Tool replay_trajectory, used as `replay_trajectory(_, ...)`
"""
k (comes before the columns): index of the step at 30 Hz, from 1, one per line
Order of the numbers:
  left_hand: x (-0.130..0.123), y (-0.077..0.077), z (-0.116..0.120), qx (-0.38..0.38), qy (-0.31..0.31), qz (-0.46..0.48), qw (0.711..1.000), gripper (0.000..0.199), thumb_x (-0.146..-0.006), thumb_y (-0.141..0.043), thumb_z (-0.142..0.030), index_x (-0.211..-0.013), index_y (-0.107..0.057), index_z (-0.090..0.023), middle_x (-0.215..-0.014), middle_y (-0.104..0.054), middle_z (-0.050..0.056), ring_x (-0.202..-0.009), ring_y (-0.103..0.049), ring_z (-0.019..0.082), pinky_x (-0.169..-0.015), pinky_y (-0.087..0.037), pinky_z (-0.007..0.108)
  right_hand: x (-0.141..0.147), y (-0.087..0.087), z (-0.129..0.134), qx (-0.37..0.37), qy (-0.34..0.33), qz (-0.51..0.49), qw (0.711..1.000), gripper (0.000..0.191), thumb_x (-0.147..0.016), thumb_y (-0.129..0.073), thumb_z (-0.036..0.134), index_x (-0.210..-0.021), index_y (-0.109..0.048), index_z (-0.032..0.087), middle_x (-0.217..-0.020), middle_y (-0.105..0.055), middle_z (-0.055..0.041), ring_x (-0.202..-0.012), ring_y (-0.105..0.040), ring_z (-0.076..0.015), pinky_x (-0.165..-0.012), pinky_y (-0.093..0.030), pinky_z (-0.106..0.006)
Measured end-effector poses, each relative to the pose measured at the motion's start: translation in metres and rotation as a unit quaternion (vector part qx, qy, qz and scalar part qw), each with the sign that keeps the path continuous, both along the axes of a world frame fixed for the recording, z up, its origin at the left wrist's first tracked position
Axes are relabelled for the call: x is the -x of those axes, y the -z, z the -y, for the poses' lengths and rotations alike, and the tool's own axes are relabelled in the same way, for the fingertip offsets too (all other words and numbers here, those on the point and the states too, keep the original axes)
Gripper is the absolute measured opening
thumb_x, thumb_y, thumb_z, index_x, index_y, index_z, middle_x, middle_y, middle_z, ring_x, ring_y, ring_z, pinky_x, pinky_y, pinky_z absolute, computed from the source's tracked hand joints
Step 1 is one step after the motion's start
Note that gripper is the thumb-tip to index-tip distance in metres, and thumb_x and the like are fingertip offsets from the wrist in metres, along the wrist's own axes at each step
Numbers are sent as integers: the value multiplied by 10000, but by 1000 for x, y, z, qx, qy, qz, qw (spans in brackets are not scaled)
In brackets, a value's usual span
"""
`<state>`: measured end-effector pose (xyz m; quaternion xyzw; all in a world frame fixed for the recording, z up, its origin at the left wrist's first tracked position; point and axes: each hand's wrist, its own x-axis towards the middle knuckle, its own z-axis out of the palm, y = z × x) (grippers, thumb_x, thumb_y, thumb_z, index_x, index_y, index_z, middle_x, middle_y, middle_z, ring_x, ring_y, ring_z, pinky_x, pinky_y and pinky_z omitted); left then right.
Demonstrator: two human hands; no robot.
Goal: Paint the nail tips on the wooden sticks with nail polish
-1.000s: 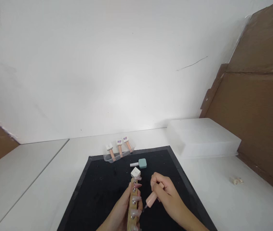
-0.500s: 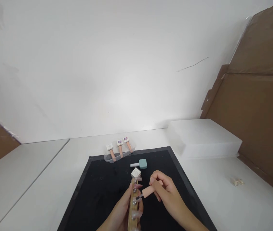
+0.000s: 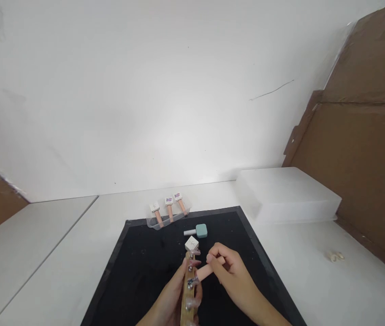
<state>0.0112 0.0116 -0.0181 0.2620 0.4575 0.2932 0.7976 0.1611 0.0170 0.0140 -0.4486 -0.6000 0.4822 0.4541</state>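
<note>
My left hand [image 3: 172,290] is closed around a wooden nail tip stand [image 3: 187,296], a narrow strip with several false nails on silver knobs along it. One pinkish nail [image 3: 195,263] sits near its far end. Between thumb and fingers, my right hand [image 3: 231,274] pinches the peach cap of a nail polish brush [image 3: 206,271]. The brush end meets a nail tip [image 3: 193,281] in the middle of the strip, where a dark colour shows. Just beyond the stand is a white square nail polish bottle [image 3: 191,243].
A green bottle with a pale handle [image 3: 201,231] lies on the black mat [image 3: 145,258]. Behind it, a clear tray [image 3: 153,225] holds three white bottles with peach caps. A white translucent box [image 3: 291,194] stands at right, with small cream rings [image 3: 334,256] in front.
My right hand has moved slightly left with the brush, bringing the cap closer to the strip. More dark colour shows on the middle nail tip. My left hand stays put.
</note>
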Motion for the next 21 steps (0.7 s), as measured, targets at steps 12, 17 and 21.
replay_trajectory(12,2,4,0,-3,8,17,1000,556,-795,-311,-678,-1099,-465,-238,-414,-436,-78,-290,-269,78,-338,-350,191,-1,-1,0,-34,18,40,998,259,-837,-467,271,-596,-425,185,-552,-313,68,-498,-288,-97,-472,-226,-230)
replay_trajectory(17,3,3,0,-7,7,27,1000,560,-752,-382,-701,-1004,-510,-216,-431,-423,-85,-289,-281,70,-342,-340,200,-1,-3,0,-35,20,48,998,261,-836,-474,268,-593,-430,183,-547,-317,67,-498,-290,-96,-471,-226,-229)
replay_trajectory(21,3,0,0,-7,0,25,1000,544,-772,-366,-684,-1026,-496,-221,-439,-436,-80,-293,-277,70,-340,-335,193,-1,-3,0,-32,20,46,998,273,-835,-485,280,-585,-431,185,-546,-308,64,-494,-280,-97,-467,-218,-233)
